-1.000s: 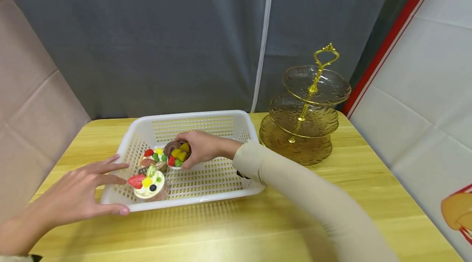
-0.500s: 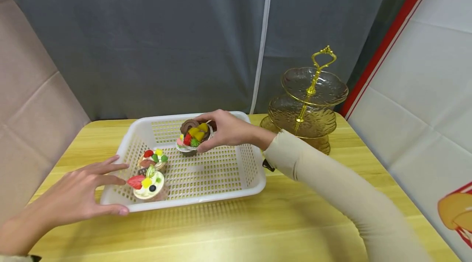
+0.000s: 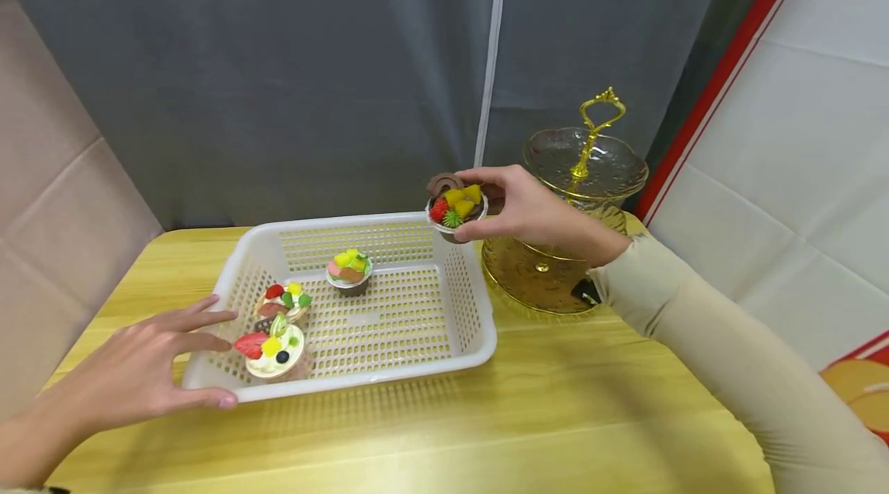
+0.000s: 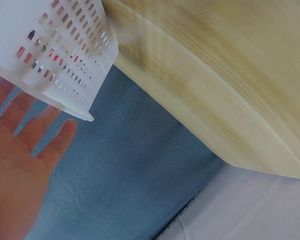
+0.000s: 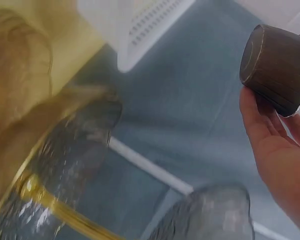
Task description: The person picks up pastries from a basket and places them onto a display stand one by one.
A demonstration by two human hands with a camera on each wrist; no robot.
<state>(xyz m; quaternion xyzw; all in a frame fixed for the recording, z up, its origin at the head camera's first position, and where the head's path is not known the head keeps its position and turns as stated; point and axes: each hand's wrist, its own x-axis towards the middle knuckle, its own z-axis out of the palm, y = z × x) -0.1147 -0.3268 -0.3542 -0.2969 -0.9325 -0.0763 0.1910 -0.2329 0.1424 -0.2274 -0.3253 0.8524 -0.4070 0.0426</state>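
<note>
Inscriptions: none legible. White plastic basket, seven o'clock in head view: is carrying a small smooth plate inside, showing no readable characters. White cloth panel, three o'clock: is bearing a cropped orange-and-red printed motif.

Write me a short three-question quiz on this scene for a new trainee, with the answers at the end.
1. Which hand is holding a dessert cup?
2. How many other dessert cups can be seen in the white basket?
3. Fill in the blank: in the head view, the tiered stand is on the wooden table, to the ____ of the basket.

Key:
1. The right hand.
2. Three: two near the basket's left end, one closer to its middle.
3. Right.
</note>
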